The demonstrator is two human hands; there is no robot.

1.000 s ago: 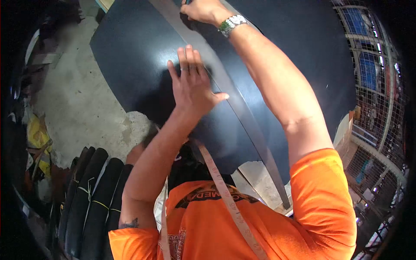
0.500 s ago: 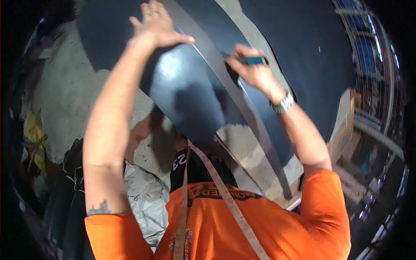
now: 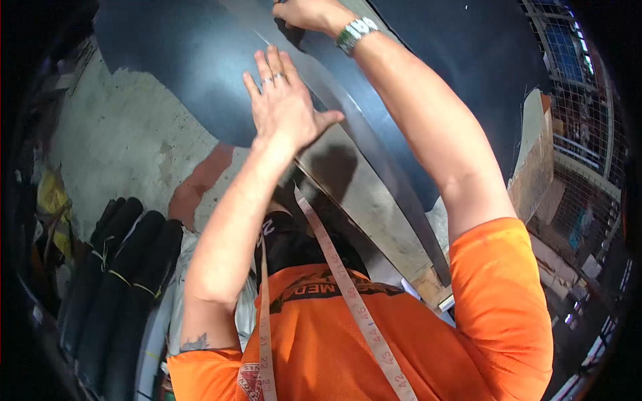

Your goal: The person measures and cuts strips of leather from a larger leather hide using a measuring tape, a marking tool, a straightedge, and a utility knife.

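The left hand (image 3: 284, 107) lies flat with fingers spread, pinning the big dark sheet (image 3: 180, 60) beside the long grey metal ruler (image 3: 374, 167), while the right hand (image 3: 304, 13) curls shut at the ruler's far end, around what I cannot tell.

There are two hands, the left hand (image 3: 284, 107) flat and the right hand (image 3: 304, 13) farther up, on one big dark sheet (image 3: 180, 60), with one long metal ruler (image 3: 374, 160), one tape measure (image 3: 348, 294), one wristwatch (image 3: 354, 30), and about four black rolls (image 3: 120, 281).
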